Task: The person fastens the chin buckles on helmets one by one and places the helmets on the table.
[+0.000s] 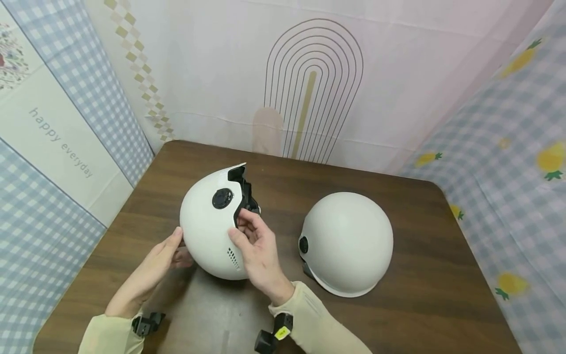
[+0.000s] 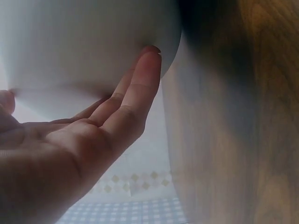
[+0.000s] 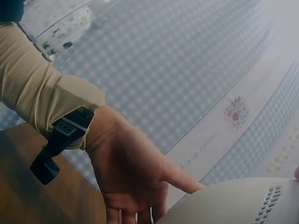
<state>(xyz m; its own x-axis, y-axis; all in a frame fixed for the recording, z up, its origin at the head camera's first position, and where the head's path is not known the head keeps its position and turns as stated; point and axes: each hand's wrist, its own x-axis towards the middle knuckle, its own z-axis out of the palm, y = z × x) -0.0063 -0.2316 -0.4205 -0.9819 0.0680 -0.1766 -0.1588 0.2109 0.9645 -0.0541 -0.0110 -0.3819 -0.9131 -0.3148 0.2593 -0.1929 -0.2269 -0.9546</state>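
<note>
A: Head view?
B: White helmet (image 1: 203,226) left of centre, over the table (image 1: 424,236); second helmet (image 1: 349,241) apart, to its right. Right hand (image 1: 260,255) pinches the first one's edge; left hand (image 1: 162,254) lies against the opposite side.
A: Left wrist?
B: Left fingers extended along the white surface, not clenched. Whether helmet meets table: cannot tell.
A: Right wrist?
B: Vents (image 3: 268,205) lower right; left thumb at the helmet.
A: Step?
B: Likely steadying or turning it. Next move probably calls for support from both hands.
</note>
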